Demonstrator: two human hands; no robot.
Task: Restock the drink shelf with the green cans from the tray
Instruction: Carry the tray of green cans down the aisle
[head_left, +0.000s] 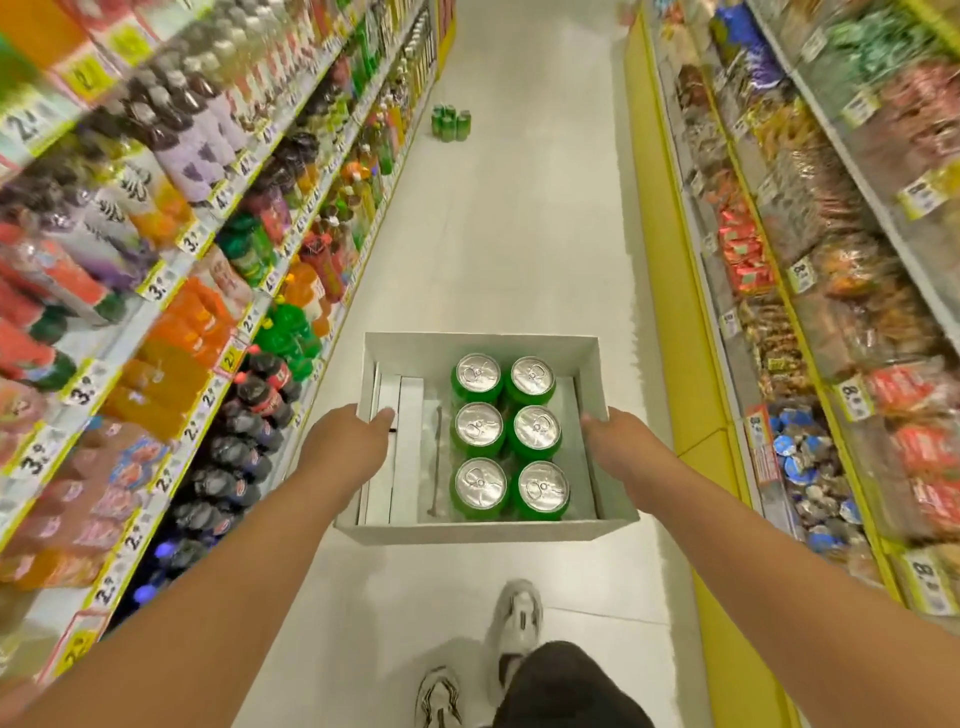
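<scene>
Green cans (506, 436): six, upright, in two rows of three, packed against the right side of a white tray (480, 530) carried at waist height down an aisle. Largest first: drink shelf (171, 291) running along the whole left side, crowded with bottles and price tags; snack shelving (810, 291) with yellow trim along the right; pale floor (519, 208) between, stretching far ahead. On that floor, far off and close to the drink shelf, a second small cluster of green cans (451, 122).

Tray gripped at both side walls. Left hand (349, 441) wrapped over the left wall, thumb showing inside the rim, fingers (385, 415) hooked on the wall. Right hand (618, 441) clasped on the right wall, its fingers mostly hidden beneath and outside the tray. Nothing else held. Left half of the tray bare apart from a folded white liner (402, 447). Two white trainers (511, 623) below, mid-stride by the look of the blur.

Step in hand, as judged: carrying the load toward the restocking spot, probably near the cluster on the floor. Best done level, since all the weight sits on the right side, so firmer support likely needed from the right hand. Steady pace, tray kept clear of the protruding shelf edges. On arrival, tray set down flat near the shelf before any can is lifted.
</scene>
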